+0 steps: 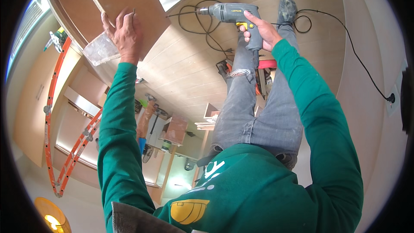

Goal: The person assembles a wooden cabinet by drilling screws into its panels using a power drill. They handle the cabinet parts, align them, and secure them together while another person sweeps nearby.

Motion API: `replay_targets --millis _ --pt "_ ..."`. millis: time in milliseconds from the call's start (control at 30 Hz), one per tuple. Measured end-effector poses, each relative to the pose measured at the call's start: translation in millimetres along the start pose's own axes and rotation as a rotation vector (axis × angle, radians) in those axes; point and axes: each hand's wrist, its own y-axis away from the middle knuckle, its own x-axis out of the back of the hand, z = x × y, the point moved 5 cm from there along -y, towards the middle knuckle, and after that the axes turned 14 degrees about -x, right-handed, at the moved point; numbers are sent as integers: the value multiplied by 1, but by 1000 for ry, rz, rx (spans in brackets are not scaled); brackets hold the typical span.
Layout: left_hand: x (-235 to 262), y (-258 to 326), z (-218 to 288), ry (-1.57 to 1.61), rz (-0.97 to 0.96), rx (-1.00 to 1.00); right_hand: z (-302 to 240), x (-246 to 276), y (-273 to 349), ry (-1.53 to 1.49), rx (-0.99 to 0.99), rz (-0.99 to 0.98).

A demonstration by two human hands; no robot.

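Here, head view: left hand (125,34) flat against the brown wood panel (125,0), fingers spread open, gripping nothing, just above a clear plastic bracket piece (100,49) at the panel edge. Right hand (261,30) wrapped tight around the grey corded drill (230,13), bit pointing left toward the panel, not touching it. Black cord (345,34) trails across the floor (189,69) to a wall socket (391,98). Orange ladder (51,112) far left.

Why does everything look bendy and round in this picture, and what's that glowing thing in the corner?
Head view: the fisheye lens bends straight lines like the orange ladder near the rim, with black edges around. The glow is a lit yellow lamp, slightly overexposed. The drill in the right hand and the left hand look sharp.
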Motion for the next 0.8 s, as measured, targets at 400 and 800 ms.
replay_targets --millis 400,800 --pt "-84 -16 22 560 -470 16 -11 12 9 37 37 36" --pt "-171 -9 53 47 -764 -574 -5 26 5 24 43 20"
